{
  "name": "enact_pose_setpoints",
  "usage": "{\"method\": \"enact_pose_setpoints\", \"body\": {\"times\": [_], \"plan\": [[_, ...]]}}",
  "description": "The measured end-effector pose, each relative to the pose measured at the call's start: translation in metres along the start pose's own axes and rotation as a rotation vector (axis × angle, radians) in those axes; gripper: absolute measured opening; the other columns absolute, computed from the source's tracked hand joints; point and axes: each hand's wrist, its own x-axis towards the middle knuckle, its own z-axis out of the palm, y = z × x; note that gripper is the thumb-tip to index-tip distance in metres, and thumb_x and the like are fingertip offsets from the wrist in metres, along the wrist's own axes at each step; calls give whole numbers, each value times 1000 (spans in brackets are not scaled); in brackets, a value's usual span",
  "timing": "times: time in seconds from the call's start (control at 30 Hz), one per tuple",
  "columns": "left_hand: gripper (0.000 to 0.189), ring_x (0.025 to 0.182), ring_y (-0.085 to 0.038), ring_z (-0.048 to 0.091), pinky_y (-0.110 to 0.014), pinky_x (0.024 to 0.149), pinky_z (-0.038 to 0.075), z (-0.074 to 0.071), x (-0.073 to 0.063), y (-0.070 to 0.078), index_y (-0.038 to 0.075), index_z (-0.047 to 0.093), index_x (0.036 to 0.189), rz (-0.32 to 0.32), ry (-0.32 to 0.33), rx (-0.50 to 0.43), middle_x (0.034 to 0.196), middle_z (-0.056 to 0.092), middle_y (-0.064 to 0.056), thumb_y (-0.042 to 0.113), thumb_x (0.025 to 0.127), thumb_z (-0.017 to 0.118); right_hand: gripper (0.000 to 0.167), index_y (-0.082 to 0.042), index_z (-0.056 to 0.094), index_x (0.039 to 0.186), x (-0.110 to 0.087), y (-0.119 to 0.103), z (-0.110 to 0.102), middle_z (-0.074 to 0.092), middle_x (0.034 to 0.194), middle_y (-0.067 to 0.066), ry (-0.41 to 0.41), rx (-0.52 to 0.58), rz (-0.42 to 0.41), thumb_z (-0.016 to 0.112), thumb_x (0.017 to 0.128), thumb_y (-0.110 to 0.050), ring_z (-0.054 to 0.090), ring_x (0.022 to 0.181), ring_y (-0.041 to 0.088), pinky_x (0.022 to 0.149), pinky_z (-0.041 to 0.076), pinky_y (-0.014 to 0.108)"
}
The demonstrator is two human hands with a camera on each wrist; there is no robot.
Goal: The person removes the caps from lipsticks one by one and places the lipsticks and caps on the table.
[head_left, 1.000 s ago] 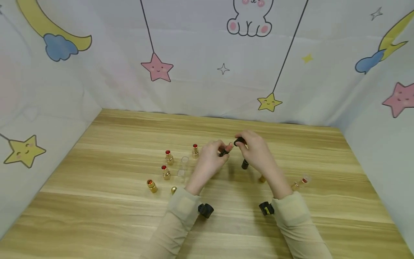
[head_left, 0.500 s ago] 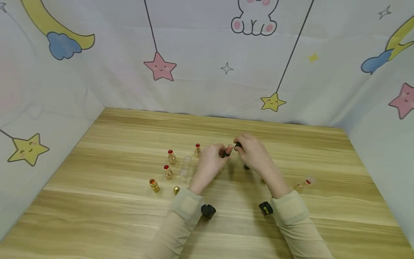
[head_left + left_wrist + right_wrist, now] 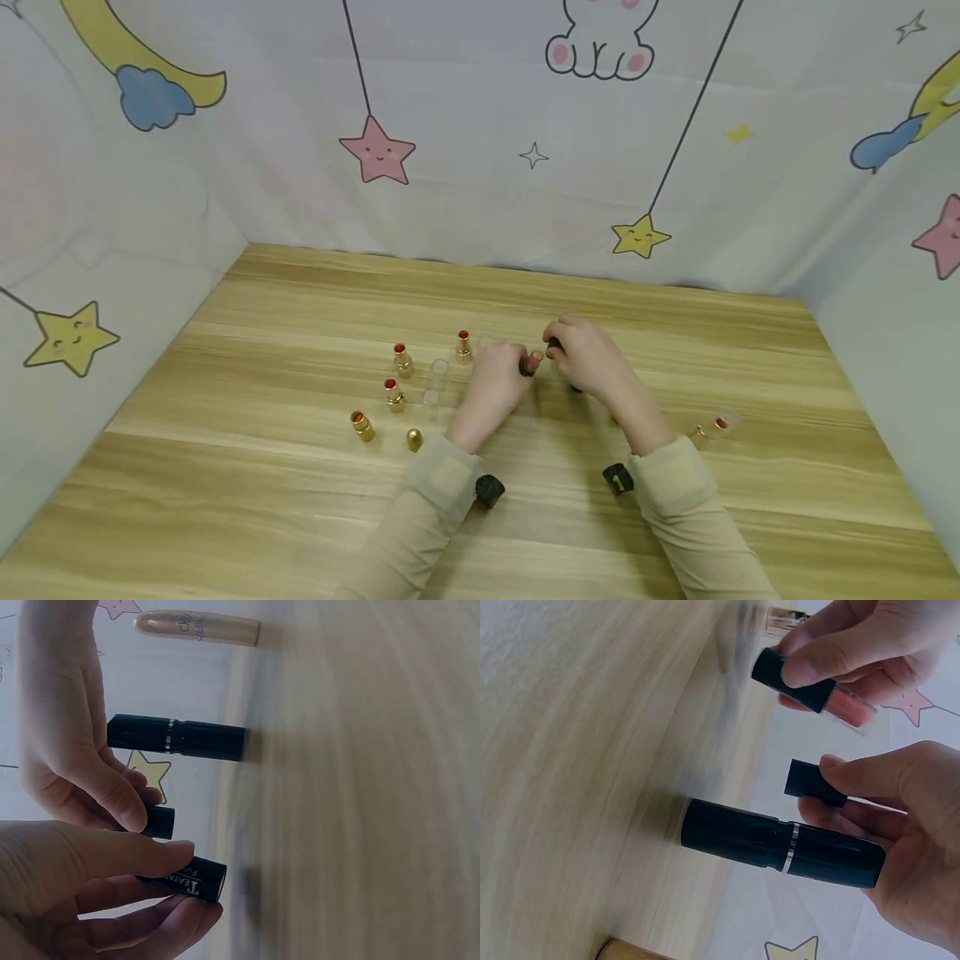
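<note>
My left hand [image 3: 497, 379] grips a black lipstick tube [image 3: 791, 679] with white lettering on its side. A coral bullet inside a clear sleeve [image 3: 847, 709] sticks out of its top. To the right, my right hand [image 3: 588, 354] pinches a short black cap [image 3: 810, 782] between thumb and fingers. Cap and tube are apart, with a small gap between the hands. Close by the right hand, a closed black lipstick [image 3: 742, 832] with a silver ring stands upright on the table, mostly hidden by that hand in the head view.
Left of the hands stand several uncapped gold lipsticks [image 3: 403, 362], clear caps [image 3: 439, 372] and a small gold bullet-shaped piece [image 3: 415, 440]. A closed gold lipstick [image 3: 199, 628] stands beyond the black one. Farther right is a gold lipstick with a clear cap [image 3: 712, 429]. Patterned cloth [image 3: 450, 208] borders the wooden table.
Both hands have come down a little toward the table, still holding the lipstick tube and the cap. The tube has turned slightly more upright. The head view has shifted slightly.
</note>
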Motion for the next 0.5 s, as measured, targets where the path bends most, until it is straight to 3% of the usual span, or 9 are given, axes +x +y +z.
{"method": "enact_pose_setpoints", "body": {"times": [0.17, 0.33, 0.5], "plan": [[35, 62, -14, 40, -23, 63, 33, 3, 0, -2, 13, 50, 57, -2, -13, 19, 61, 48, 1, 10, 89, 64, 15, -1, 69, 99, 1, 0, 1, 64, 92, 10, -28, -22, 12, 69, 85, -7, 64, 82, 26, 74, 53, 39], [32, 63, -14, 42, -25, 61, 36, 3, -1, -2, 13, 50, 58, -6, -6, 38, 63, 49, 0, 5, 86, 64, 13, -3, 70, 97, 2, 1, 4, 64, 90, 9, -26, -62, -5, 70, 85, -7, 64, 80, 25, 73, 53, 38], [33, 62, -15, 39, -24, 58, 33, 3, 0, -2, 14, 46, 59, -15, -22, 52, 63, 45, -1, 2, 84, 62, 13, -5, 71, 97, 2, 0, 7, 67, 91, 9, -19, -110, -18, 70, 85, -9, 65, 82, 27, 80, 52, 42]]}}
